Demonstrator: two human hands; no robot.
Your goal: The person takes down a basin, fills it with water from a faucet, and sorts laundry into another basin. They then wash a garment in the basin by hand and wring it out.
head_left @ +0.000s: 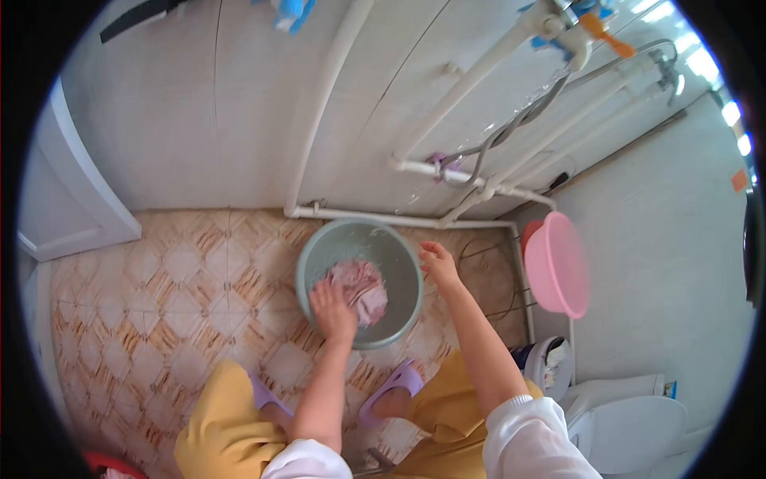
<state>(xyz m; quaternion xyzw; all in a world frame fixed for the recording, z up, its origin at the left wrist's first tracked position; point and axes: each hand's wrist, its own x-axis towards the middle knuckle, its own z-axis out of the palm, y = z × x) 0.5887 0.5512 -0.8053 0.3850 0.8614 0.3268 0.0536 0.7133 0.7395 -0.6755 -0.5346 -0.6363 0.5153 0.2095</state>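
Observation:
A grey-green basin stands on the tiled floor, with a crumpled pink cloth lying in it. My left hand reaches into the basin, fingers stretched out against the left edge of the cloth. Just outside the basin's right rim hovers my right hand, its fingers loosely bent and apart, holding nothing. Bright specks like falling water drops run from the tap with an orange handle down toward the basin.
White pipes and a grey hose run along the wall. A pink basin leans at the right, above a bin and a white toilet. At the left is a white door. My feet wear purple slippers.

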